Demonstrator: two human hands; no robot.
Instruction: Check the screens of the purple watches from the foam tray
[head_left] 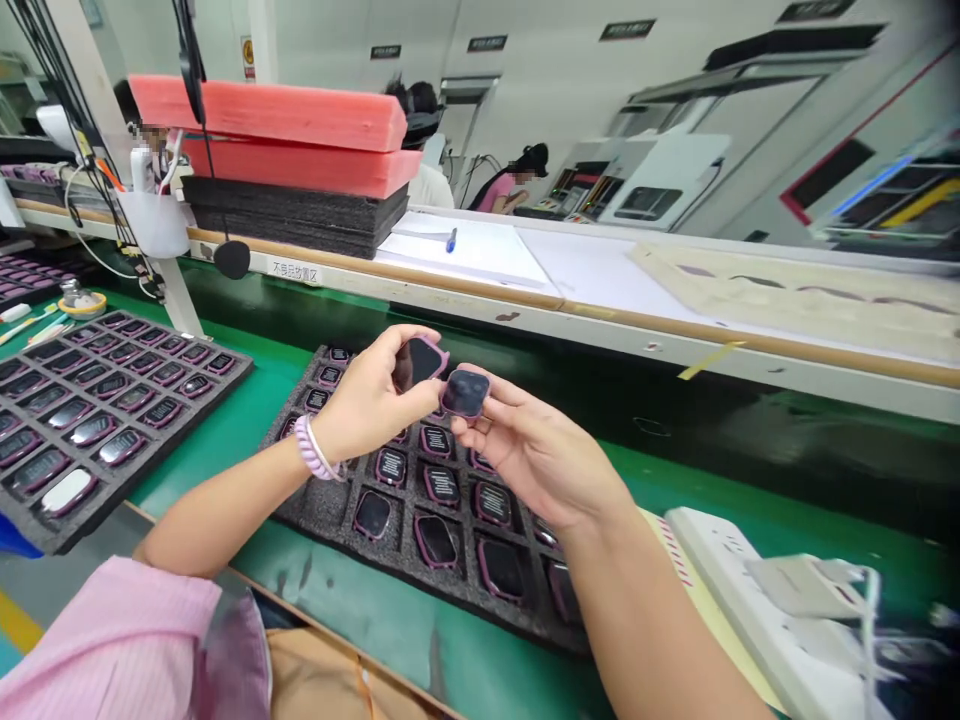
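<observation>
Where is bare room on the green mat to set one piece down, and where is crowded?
Green mat shows between the left foam tray and centre foam tray, and right of the latter. Both are crowded with pink-framed pieces.

The head camera is looking forward and down from the person's head, rolled slightly, and is sitting close above the left hand (367, 395) and right hand (540, 460), which are filling the lower middle of the view. The green worktop (217, 420) is spreading below and to both sides of the hands. A long white shelf (600, 320) is crossing beyond the hands, and the room's far wall (540, 50) is showing well past them.
</observation>
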